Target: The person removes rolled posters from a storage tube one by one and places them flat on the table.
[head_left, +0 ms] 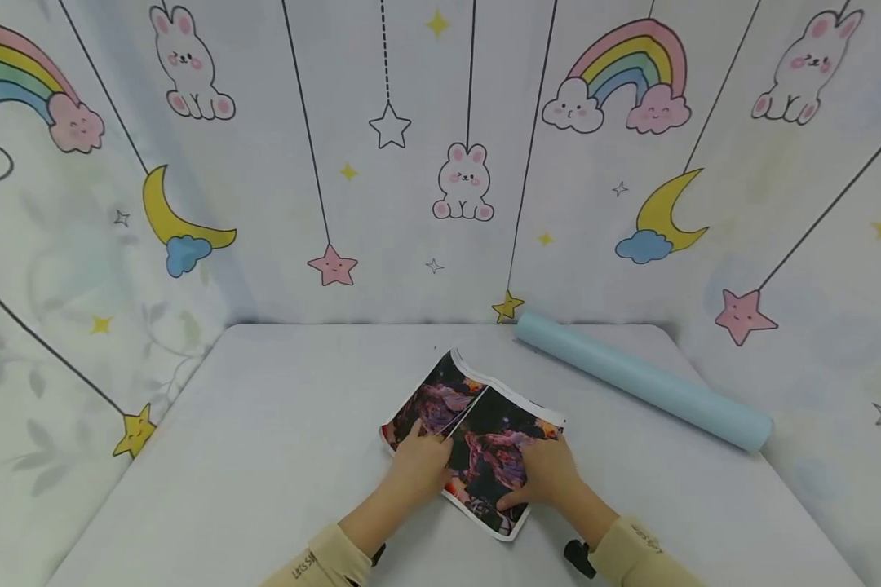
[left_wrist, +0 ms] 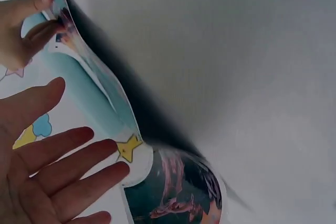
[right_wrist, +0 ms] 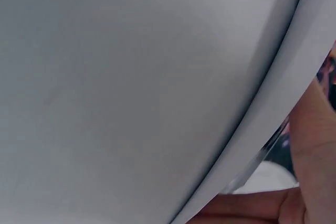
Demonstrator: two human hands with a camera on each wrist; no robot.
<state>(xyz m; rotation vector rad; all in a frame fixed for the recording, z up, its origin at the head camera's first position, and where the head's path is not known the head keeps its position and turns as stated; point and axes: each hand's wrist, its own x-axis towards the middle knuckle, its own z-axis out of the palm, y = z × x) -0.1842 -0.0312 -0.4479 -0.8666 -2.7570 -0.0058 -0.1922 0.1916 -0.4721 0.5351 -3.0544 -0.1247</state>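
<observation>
A glossy picture booklet [head_left: 484,424] lies tilted near the middle of the white table, two panels showing similar dark pictures in pink, purple and orange with white borders. My left hand [head_left: 420,466] is at the lower edge of its left panel, by the dividing line. In the left wrist view that left hand [left_wrist: 68,177] has straight, spread fingers beside the pages. My right hand [head_left: 546,477] grips the right panel by its right edge, thumb over the picture. In the right wrist view, the right hand's thumb [right_wrist: 315,145] lies over the raised white page edge, other fingers partly hidden below.
A pale blue roll [head_left: 646,379] lies slantwise at the back right of the white table [head_left: 264,456]. Behind and beside the table hangs a white backdrop [head_left: 264,163] printed with bunnies, moons, stars and rainbows. A small black object [head_left: 579,558] shows by the right sleeve.
</observation>
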